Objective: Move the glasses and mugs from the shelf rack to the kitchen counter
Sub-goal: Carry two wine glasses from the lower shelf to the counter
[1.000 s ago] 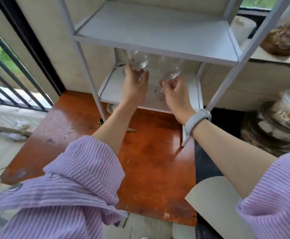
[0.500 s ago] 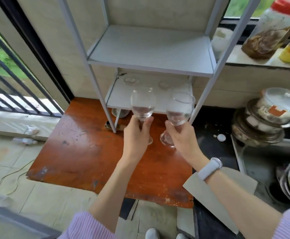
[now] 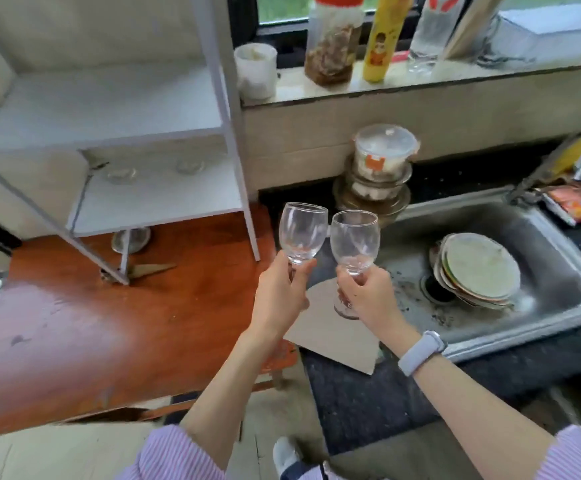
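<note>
A: Since a moment ago both wine glasses have left the white shelf rack [image 3: 164, 206] and the view has swung right, to the counter.

B: From the head camera: left hand [image 3: 280, 294] is closed round the stem of the left glass [image 3: 302, 233]; right hand [image 3: 368, 296] is closed round the stem of the right glass [image 3: 354, 242]. Both glasses are clear, rounded, empty and upright, bowls nearly touching, above the dark kitchen counter [image 3: 368, 403] and a cardboard sheet [image 3: 334, 337].

A: Containers?

B: The steel sink [image 3: 541, 327] holds a tilted stack of plates [image 3: 479, 268]. A lidded plastic tub [image 3: 384, 150] sits atop stacked bowls. Two more glasses remain on the rack's lower shelf.
</note>
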`<state>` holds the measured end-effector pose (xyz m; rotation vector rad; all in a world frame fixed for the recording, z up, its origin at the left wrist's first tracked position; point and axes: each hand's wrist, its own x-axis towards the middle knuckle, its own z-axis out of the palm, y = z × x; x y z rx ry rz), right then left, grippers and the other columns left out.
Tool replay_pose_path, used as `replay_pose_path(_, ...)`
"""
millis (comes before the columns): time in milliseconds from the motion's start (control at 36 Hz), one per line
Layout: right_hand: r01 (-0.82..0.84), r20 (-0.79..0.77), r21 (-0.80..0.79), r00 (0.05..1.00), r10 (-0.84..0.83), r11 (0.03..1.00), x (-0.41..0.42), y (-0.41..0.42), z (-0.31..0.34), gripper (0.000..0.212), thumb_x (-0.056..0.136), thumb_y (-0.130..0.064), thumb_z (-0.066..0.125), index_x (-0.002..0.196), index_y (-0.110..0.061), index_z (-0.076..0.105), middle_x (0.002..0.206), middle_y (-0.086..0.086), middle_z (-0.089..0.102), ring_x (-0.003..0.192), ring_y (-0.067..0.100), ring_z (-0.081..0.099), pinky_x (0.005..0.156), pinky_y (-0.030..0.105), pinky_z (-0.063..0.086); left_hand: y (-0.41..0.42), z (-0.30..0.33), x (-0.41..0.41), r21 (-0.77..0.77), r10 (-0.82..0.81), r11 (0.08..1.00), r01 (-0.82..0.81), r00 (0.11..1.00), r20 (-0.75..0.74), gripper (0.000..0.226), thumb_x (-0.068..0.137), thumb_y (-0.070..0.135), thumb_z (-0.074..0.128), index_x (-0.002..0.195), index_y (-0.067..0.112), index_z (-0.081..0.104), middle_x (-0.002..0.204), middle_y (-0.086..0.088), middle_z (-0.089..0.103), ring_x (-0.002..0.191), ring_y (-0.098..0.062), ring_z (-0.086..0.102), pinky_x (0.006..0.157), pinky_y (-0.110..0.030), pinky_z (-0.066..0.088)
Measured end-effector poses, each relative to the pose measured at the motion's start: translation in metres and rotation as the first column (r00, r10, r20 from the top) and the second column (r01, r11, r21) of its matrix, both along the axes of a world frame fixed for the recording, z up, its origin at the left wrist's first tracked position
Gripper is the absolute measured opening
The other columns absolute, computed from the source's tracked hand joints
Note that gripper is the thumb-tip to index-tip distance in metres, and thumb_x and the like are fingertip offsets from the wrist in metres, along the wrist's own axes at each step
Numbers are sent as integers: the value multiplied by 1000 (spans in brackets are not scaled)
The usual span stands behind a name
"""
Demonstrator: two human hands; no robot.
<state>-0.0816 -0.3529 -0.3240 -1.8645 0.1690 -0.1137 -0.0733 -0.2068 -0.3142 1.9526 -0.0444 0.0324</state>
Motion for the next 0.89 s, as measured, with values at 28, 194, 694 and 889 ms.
replay_pose_path(28, 39, 2, -12, 999, -39, 999, -7, -17, 1, 39, 85, -15, 59, 49, -7, 46, 34, -9, 50, 35, 4, 43, 40, 12, 31, -18, 2, -2, -8, -38, 999, 38, 999, -6, 20, 92, 32, 51, 74, 32, 44, 58, 6, 53, 45, -3, 53, 44, -16, 43)
replay_pose_path(194, 270, -10, -98, 962, -273, 958, -66, -142, 17, 41, 85, -20, 60, 50, -6, 45, 40, -2, 47, 43, 13, 42, 48, 28, 33, -150, 15, -24, 16, -271, 963, 270, 961, 60, 20, 91, 27, 54, 84, 9, 53, 58, -3, 50, 53, -14, 47, 54, -32, 43)
replay_pose_path(694, 852, 18, -146, 510, -860, 503, -369, -511, 35, 36, 86, -27, 57, 53, -16, 47, 39, -4, 51, 35, 2, 46, 40, 13, 33, -594, 32, -225, 12, -853, 515, 857, 511, 102, 24, 87, 38, 55, 73, 21, 48, 53, 7, 47, 45, -9, 48, 48, -37, 48)
replay_pose_path(889, 952, -13, -99, 290, -957, 290, -459, -593, 36, 29, 87, -27, 56, 61, -14, 52, 46, 0, 53, 36, 2, 48, 39, 12, 35, -720, 36, -294, 39, -957, 278, 960, 273, 102, 28, 87, 40, 56, 68, 23, 45, 53, 7, 56, 42, -4, 57, 47, -15, 45)
